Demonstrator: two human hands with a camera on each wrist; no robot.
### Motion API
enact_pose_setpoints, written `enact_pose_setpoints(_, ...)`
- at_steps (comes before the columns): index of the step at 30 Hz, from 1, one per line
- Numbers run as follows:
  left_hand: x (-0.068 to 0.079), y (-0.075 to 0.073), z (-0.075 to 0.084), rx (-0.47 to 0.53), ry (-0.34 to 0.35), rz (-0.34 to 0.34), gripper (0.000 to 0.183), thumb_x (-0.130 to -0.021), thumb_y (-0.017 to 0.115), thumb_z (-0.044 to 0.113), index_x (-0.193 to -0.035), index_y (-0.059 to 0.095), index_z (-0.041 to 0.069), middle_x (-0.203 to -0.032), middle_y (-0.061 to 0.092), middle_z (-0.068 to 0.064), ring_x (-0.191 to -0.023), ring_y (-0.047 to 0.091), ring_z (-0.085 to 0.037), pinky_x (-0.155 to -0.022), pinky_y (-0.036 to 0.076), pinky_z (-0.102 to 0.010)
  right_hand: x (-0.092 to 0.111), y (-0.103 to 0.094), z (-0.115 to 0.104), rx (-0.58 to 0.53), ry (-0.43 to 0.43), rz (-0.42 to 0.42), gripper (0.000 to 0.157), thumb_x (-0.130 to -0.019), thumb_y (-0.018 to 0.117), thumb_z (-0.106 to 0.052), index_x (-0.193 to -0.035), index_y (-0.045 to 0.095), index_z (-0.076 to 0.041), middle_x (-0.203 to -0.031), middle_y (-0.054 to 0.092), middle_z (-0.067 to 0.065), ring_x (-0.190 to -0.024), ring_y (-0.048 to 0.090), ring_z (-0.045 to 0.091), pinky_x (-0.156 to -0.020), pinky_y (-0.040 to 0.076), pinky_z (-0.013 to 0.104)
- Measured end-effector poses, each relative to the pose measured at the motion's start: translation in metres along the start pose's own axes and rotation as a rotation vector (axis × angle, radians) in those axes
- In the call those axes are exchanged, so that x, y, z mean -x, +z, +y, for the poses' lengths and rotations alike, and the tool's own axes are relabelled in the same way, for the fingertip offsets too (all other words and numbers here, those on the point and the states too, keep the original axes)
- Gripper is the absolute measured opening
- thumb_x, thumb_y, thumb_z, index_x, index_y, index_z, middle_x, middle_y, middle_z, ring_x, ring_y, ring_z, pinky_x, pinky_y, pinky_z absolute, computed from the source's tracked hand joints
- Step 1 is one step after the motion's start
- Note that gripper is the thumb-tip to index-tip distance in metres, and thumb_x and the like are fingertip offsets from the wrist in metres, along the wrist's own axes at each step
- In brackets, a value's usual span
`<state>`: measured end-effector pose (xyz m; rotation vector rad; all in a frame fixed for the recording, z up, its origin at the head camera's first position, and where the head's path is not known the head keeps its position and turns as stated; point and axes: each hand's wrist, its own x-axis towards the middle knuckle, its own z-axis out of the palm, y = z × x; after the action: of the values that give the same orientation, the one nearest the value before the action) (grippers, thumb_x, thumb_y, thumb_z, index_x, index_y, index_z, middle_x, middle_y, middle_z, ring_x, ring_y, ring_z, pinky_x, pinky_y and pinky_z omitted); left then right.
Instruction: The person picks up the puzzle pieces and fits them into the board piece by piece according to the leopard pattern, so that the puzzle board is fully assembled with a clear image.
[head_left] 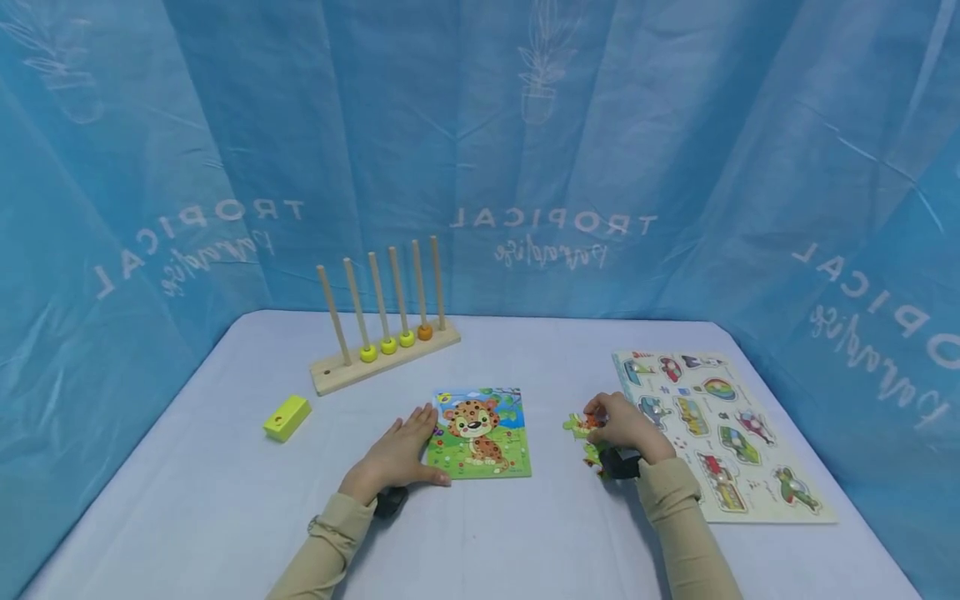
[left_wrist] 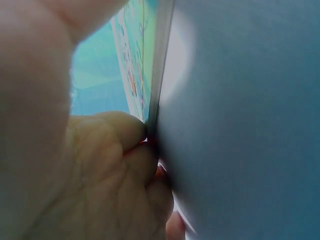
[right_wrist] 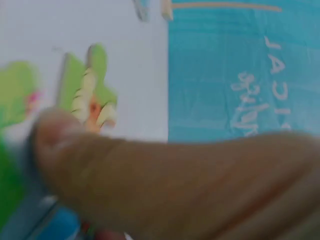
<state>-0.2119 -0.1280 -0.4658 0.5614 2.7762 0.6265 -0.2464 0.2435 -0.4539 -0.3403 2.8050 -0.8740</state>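
Yel block (head_left: 291, 417) nr peg rack (head_left: 339, 377) w/ beads (head_left: 387, 347)

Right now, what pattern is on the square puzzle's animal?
The animal has dark spots on orange, clearest in the head view.

1. Head: from above the near side, looking forward and down over the desk (head_left: 480, 542) to the far curtain (head_left: 480, 150); the widest view.
2. Left wrist: very close and low at the left hand (head_left: 397, 454), turned sideways, meeting the puzzle (head_left: 480, 433) nearly edge-on.
3. Right wrist: close at the right hand (head_left: 626, 427), sideways, facing far.
4. Shared: puzzle, head and left wrist; loose pieces (right_wrist: 90, 95), head and right wrist.
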Motion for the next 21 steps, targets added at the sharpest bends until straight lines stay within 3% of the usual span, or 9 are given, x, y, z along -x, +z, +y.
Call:
enact_pose_setpoints(5,0.001,-0.001,0.001,0.021,0.012,-0.001,0.111,-0.074,0.079,0.049,-0.152,0.02,-0.004,-0.161,0.015,-0.022,-0.15,0.015,-0.038,-0.122,0.014,-0.057,-0.009,0.001,-0.006,-0.099,0.08,0.057,0.024,-0.084,0.072,-0.005,-0.099,0.054,-0.002,-0.088,0.062,0.014,-0.07,0.054,0.02,-0.058,0.044,0.031)
enact_pose_setpoints(9,0.001,-0.001,0.0,0.02,0.003,0.001,0.111,-0.074,0.079,0.049,-0.152,0.02,-0.004,-0.161,0.015,-0.021,-0.15,0.014,-0.037,-0.123,0.014,-0.056,-0.016,0.008,-0.01,-0.182,0.05,0.162,0.012,-0.09,0.067,-0.01,-0.099,0.06,-0.004,-0.084,0.068,0.01,-0.068,0.06,0.017,-0.057,0.045,0.028)
enact_pose_setpoints(13,0.0,-0.001,-0.001,0.016,0.002,0.001,0.111,-0.074,0.079,0.05,-0.152,0.02,-0.004,-0.161,0.014,-0.021,-0.15,0.014,-0.037,-0.123,0.013,-0.055,-0.021,0.017,-0.025,-0.266,0.018,0.205,0.015,-0.09,0.068,-0.013,-0.101,0.065,-0.004,-0.084,0.072,0.009,-0.072,0.064,0.017,-0.061,0.047,0.028)
enact_pose_setpoints(21,-0.001,0.0,-0.003,0.015,-0.007,-0.002,0.112,-0.073,0.079,0.05,-0.152,0.02,-0.004,-0.161,0.014,-0.021,-0.15,0.014,-0.037,-0.123,0.013,-0.055,-0.02,0.053,-0.073,-0.363,-0.107,0.11,0.014,-0.089,0.069,-0.012,-0.101,0.067,-0.005,-0.085,0.073,0.005,-0.074,0.067,0.016,-0.067,0.051,0.027)
